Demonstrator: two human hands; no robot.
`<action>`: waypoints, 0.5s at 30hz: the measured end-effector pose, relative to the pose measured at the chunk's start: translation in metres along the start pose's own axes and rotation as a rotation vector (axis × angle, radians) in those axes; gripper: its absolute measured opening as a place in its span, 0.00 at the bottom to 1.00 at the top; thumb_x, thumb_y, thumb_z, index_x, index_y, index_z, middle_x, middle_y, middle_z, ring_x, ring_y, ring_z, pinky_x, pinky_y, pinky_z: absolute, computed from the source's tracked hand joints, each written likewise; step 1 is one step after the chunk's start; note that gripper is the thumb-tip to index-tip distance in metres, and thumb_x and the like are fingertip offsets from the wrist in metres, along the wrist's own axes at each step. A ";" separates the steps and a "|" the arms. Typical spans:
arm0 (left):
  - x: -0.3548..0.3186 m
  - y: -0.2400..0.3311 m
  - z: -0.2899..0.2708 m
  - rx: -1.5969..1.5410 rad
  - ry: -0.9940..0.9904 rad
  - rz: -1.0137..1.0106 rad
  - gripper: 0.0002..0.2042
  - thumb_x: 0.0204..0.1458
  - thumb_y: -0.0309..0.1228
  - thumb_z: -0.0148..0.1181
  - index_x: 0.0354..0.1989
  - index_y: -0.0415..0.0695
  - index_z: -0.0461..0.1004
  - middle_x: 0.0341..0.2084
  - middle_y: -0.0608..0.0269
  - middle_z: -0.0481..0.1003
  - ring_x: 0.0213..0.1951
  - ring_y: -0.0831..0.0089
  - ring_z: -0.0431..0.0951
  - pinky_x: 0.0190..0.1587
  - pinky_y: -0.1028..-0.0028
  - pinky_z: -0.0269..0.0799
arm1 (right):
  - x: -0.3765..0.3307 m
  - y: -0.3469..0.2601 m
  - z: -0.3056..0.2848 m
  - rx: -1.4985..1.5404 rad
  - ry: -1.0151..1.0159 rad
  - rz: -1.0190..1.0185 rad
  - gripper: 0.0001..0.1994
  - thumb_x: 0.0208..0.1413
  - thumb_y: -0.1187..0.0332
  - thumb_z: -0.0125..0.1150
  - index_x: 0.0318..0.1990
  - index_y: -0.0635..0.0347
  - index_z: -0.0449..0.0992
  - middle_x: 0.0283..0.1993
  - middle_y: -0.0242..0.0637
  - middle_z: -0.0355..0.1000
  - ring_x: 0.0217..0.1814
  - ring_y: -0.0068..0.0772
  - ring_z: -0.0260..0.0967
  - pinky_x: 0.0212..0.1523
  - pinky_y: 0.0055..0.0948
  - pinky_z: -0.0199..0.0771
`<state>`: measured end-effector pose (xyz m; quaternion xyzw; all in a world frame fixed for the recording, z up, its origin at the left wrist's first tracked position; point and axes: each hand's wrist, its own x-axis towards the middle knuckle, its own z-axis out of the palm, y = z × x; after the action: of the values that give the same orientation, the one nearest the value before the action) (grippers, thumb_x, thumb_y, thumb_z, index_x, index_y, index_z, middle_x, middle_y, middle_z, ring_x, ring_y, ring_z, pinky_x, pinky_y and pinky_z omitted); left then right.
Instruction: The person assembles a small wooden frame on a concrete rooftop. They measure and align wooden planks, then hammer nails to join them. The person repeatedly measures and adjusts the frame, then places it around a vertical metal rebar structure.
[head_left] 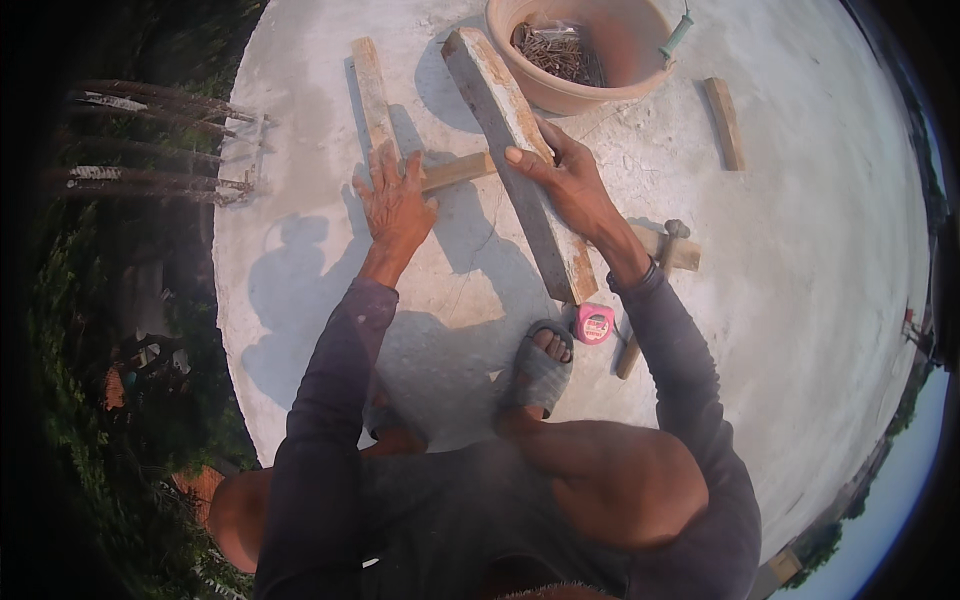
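Note:
My right hand [578, 190] is wrapped round a long, thick wooden beam [525, 185], thumb on its upper side. The beam slants from the pale basin down toward my foot, its pale faces stained with brown patches. My left hand [397, 203] lies with fingers spread over two thinner pieces of wood. One, a wooden strip [371, 88], points away from me. The other, a short wooden piece [458, 172], runs right until the beam hides its end. My fingers cover the place where these two come together.
A pale basin [640, 92] holding many nails [565, 55] stands at the top. Right of my right wrist lie a hammer [630, 355] and a wood block [686, 252]. A pink tape measure [594, 324] sits by my foot. Another block [725, 124] lies farther right. Rebar [150, 183] juts from the slab's left edge.

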<state>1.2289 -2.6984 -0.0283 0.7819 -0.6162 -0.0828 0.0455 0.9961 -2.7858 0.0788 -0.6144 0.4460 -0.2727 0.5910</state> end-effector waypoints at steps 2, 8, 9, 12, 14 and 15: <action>0.003 -0.010 -0.002 0.006 -0.041 -0.042 0.34 0.51 0.40 0.74 0.68 0.52 0.68 0.76 0.48 0.50 0.77 0.42 0.47 0.70 0.28 0.45 | 0.017 0.012 0.007 0.004 -0.069 0.036 0.39 0.59 0.49 0.69 0.69 0.69 0.67 0.59 0.52 0.76 0.61 0.41 0.75 0.60 0.37 0.74; 0.012 -0.015 -0.003 0.025 -0.114 -0.044 0.28 0.52 0.40 0.74 0.62 0.49 0.74 0.78 0.51 0.47 0.75 0.39 0.51 0.65 0.32 0.63 | 0.076 0.054 0.010 -0.161 -0.027 0.031 0.37 0.60 0.49 0.68 0.67 0.72 0.69 0.60 0.55 0.75 0.62 0.43 0.74 0.62 0.36 0.72; 0.011 -0.015 -0.005 -0.029 -0.123 -0.070 0.27 0.52 0.39 0.74 0.60 0.48 0.75 0.78 0.51 0.47 0.73 0.39 0.54 0.64 0.36 0.65 | 0.082 0.061 0.008 -0.210 -0.009 0.021 0.40 0.59 0.48 0.69 0.68 0.74 0.67 0.62 0.58 0.73 0.65 0.44 0.72 0.64 0.35 0.71; 0.006 -0.021 -0.011 -0.124 -0.131 -0.108 0.25 0.52 0.35 0.74 0.58 0.45 0.76 0.78 0.52 0.47 0.69 0.41 0.63 0.63 0.47 0.72 | 0.093 0.086 -0.002 -0.099 -0.019 0.029 0.44 0.60 0.49 0.71 0.70 0.78 0.63 0.70 0.60 0.66 0.71 0.44 0.66 0.68 0.33 0.67; 0.000 -0.031 -0.014 -0.127 -0.151 -0.101 0.25 0.51 0.33 0.74 0.57 0.43 0.76 0.78 0.52 0.47 0.66 0.43 0.68 0.62 0.55 0.75 | 0.089 0.104 -0.008 0.014 -0.021 0.066 0.43 0.61 0.51 0.71 0.71 0.78 0.61 0.73 0.59 0.63 0.73 0.41 0.64 0.70 0.32 0.65; -0.003 -0.038 -0.014 -0.154 -0.151 -0.087 0.24 0.50 0.32 0.75 0.57 0.42 0.77 0.77 0.50 0.49 0.66 0.44 0.69 0.62 0.56 0.75 | 0.087 0.112 -0.010 0.047 -0.011 0.081 0.43 0.61 0.52 0.71 0.72 0.78 0.60 0.73 0.57 0.62 0.73 0.39 0.63 0.70 0.31 0.64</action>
<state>1.2670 -2.6870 -0.0204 0.7938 -0.5750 -0.1904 0.0550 1.0013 -2.8555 -0.0449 -0.5832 0.4607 -0.2554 0.6184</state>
